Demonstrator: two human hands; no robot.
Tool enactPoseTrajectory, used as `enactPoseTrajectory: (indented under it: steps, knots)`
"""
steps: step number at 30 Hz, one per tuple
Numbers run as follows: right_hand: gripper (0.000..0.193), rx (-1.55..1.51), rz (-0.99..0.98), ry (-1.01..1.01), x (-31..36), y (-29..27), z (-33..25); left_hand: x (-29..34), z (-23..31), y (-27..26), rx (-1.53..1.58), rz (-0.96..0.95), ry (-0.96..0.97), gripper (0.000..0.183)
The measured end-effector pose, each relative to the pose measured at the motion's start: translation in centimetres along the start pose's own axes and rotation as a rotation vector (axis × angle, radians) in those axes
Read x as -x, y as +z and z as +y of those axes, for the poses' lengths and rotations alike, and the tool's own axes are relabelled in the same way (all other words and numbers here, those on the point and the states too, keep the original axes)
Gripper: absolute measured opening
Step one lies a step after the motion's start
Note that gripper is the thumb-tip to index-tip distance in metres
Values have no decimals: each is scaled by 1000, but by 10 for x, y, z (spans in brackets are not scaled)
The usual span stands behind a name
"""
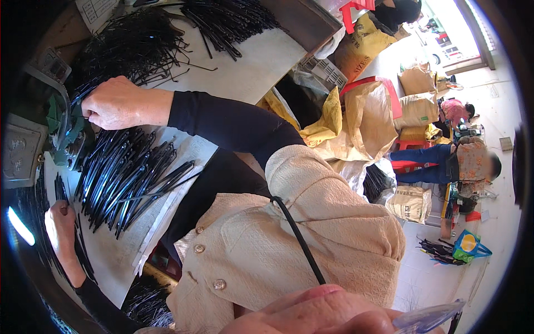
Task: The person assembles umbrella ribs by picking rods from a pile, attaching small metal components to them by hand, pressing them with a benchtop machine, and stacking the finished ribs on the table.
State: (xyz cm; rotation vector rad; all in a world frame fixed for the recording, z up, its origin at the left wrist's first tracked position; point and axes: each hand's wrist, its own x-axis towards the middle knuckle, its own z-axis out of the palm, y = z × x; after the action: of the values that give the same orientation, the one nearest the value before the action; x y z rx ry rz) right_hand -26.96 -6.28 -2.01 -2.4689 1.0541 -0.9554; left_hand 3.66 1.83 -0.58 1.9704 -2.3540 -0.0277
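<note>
My right hand (125, 104) is closed beside a metal machine part (58, 69), close to green leaf-like pieces (72, 133); whatever it grips is hidden by the fingers. Lower on the left, my left hand (61, 228) has its fingers curled at the table edge. Thin black strips (60, 186) run past its fingertips, and I cannot make out what is inside. Between my hands a pile of long black pieces (125, 183), looking like eyeglass temples, lies on the pale table (233, 72). A tangled heap of thinner black pieces with bent ends (130, 47) sits beyond my right hand.
Another black bundle (228, 22) lies at the table's far side by a brown board (303, 25). A grey metal housing (22, 153) stands at the far left. Sacks (361, 117) and a yellow bag (364, 47) are to the right. A person (473, 161) stands farther off.
</note>
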Motion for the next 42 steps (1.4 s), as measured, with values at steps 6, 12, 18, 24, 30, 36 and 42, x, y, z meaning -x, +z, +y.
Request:
enactPoseTrajectory:
  steps: [6,12,18,24,30,36,42]
  knots:
    - [19,1,-9,4,-2,-1,-3,9,3,0,57,43,-34,14]
    - [19,-3,-6,8,-1,2,-2,10,12,-4,4,-20,-92,16]
    - [19,21,-18,7,-1,1,-2,15,21,-8,84,71,-58,17]
    - [18,-9,-12,1,-2,0,-2,14,20,-10,62,29,-82,16]
    - [18,-8,3,7,-1,1,-2,12,17,-8,44,0,-86,14]
    - [18,-13,-8,12,-1,2,-1,13,23,-10,55,48,-52,11]
    - [18,5,-8,20,-1,-2,-5,12,21,-9,25,37,-65,10]
